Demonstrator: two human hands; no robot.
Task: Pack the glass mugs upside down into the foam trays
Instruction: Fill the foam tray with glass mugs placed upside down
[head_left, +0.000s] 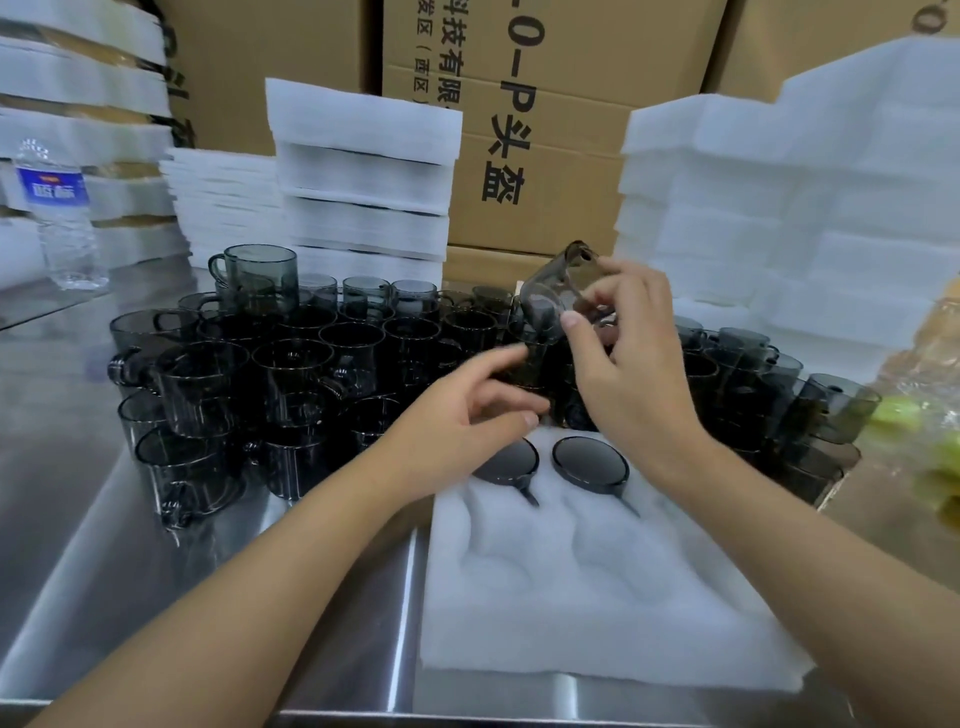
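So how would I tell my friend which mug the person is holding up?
Find the white foam tray in front, then the crowd of smoky glass mugs behind it. Above them the right hand holds one mug, the only one up in the air and tipped on its side.

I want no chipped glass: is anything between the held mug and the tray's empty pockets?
Nothing visible. The mug in the right hand hangs beyond the foam tray, whose near pockets lie bare. Two packed mugs sit in the far row; the left hand is at its left end.
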